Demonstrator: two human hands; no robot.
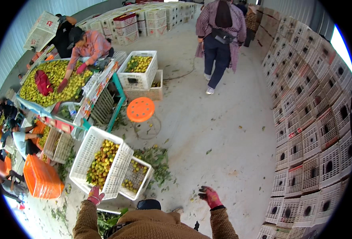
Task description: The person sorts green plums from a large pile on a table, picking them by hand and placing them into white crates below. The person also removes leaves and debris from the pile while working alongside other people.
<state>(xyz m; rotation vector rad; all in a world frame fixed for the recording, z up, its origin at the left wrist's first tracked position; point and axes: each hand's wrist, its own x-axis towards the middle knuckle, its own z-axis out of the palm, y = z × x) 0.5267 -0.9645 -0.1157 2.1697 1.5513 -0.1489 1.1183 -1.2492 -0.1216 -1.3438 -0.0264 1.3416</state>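
Note:
My left hand (95, 195), in a pink patterned glove, is at the near rim of a white plastic crate (81, 149) partly filled with small green and brown fruit (104, 161). Whether its fingers grip the rim is hard to tell. This crate stands tilted over a second white crate (147, 179), which has a little fruit on its bottom. My right hand (210, 197), gloved in the same pink, is held out over the concrete floor with fingers apart and nothing in it.
Left, a person in pink gloves bends over a sorting table (35, 106) heaped with fruit. An orange stool (140, 109) stands beside fruit crates (143, 95). Orange tubs (42, 176) are at lower left. Leafy twigs (158, 161) litter the floor. Stacked crates (307, 143) line the right. A person (220, 38) walks ahead.

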